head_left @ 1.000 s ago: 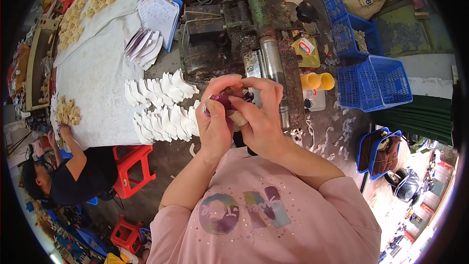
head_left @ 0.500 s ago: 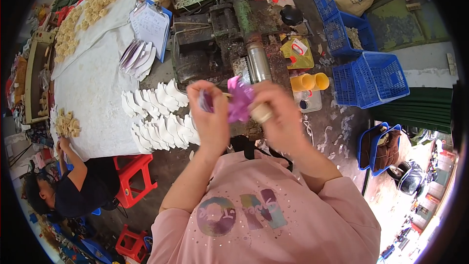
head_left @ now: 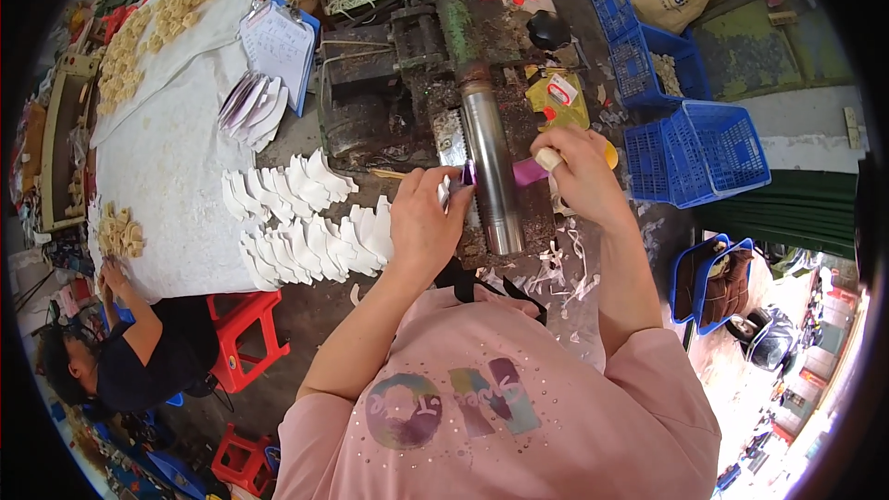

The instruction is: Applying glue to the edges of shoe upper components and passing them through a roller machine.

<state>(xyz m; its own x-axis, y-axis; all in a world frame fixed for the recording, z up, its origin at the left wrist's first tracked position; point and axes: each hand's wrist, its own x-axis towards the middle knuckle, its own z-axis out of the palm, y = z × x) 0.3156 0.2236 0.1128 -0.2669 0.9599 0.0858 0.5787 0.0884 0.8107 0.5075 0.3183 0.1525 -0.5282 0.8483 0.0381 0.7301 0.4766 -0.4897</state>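
A bare metal roller juts toward me from an old green-painted machine. My left hand is closed close to the roller's left side. Its fingertips hold a purple and white piece, and a thin wooden stick sticks out behind the fingers. On the roller's other side, my right hand pinches a flat purple piece that reaches the roller. A beige wrap covers one right finger. The roller hides whether both purple parts are one piece.
Rows of white curved pieces lie left of my left hand. Beyond are a clipboard, a stack of thin pieces and a white-covered table. Blue crates stand right. A co-worker sits at the left.
My hands have moved apart, left hand down and right hand to the right. The purple piece, earlier bunched between them in front of the roller, now shows beside the roller.
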